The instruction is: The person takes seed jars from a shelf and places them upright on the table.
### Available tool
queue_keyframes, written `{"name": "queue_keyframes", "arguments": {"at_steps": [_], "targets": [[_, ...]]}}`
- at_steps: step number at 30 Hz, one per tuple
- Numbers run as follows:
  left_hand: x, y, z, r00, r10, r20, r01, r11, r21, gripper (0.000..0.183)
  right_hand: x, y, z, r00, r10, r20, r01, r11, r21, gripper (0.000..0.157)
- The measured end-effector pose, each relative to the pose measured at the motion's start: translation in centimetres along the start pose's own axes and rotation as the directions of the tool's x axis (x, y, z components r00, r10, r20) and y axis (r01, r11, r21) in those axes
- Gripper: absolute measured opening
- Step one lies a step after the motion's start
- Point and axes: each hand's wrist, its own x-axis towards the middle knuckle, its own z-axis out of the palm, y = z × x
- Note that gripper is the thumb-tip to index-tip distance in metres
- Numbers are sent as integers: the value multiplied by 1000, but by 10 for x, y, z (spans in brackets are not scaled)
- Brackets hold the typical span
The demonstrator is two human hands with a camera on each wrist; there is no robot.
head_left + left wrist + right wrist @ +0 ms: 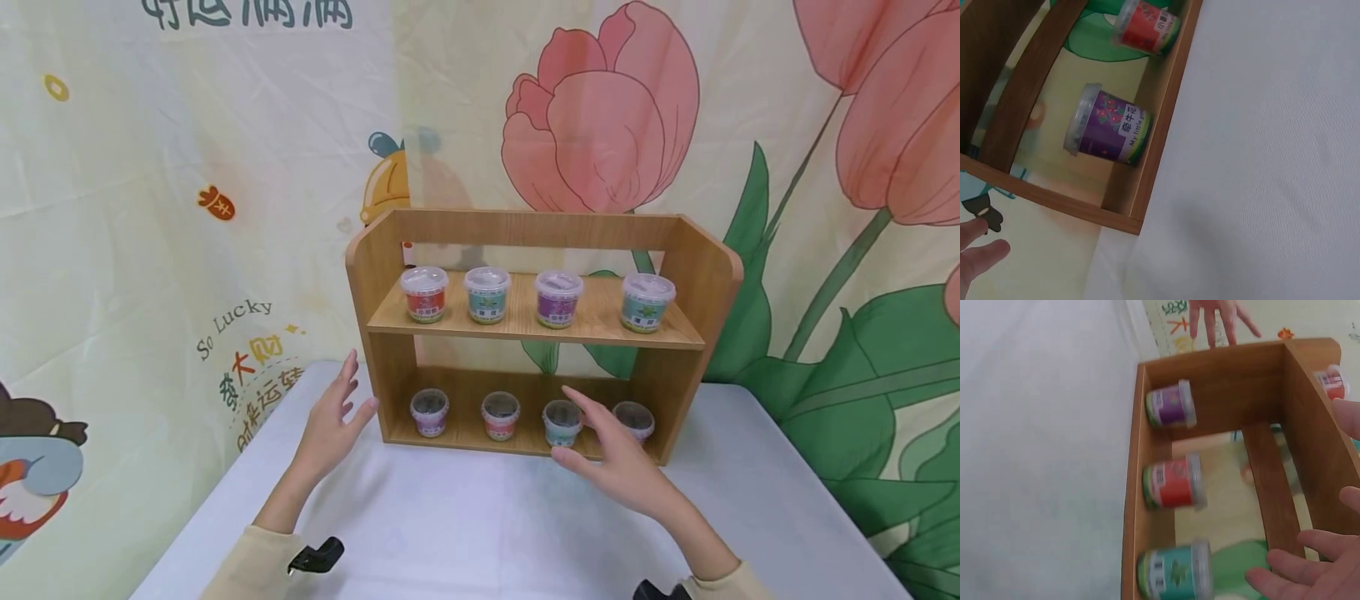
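My left hand (330,429) is raised, fingers extended, just left of a two-tier wooden shelf (536,227), and holds nothing. My right hand (622,467) reaches in front of the lower tier with fingers spread and nothing held. In the head view its fingers overlap a teal cup (561,427) and partly hide the rightmost cup (633,417). Farther left on that tier stand a purple cup (1110,125) and a red cup (1175,483). Above them, the upper tier carries a red cup (426,298), a purple cup (558,302) and two teal cups (487,298), all with clear lids.
The shelf stands on a table with a white cloth (450,517), close to a printed backdrop (285,133) with tulips and lettering. Black wrist straps (317,555) show at both sleeves.
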Motion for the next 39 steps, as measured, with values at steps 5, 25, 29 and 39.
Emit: {"name": "queue_keyframes", "arguments": {"at_steps": [5, 25, 29, 39], "targets": [[0, -1, 10, 999, -42, -8, 40, 980, -195, 82, 23, -23, 16, 997, -69, 43, 63, 991, 121, 83], [12, -7, 26, 979, -204, 16, 197, 922, -333, 82, 122, -127, 45, 940, -328, -92, 341, 888, 310, 70], [12, -10, 26, 976, -217, 33, 215, 918, -332, 81, 137, -137, 48, 937, -333, -108, 349, 906, 238, 73], [12, -14, 29, 981, -190, 33, 190, 929, -316, 82, 157, -153, 50, 972, -212, -104, 221, 971, 87, 86]]}}
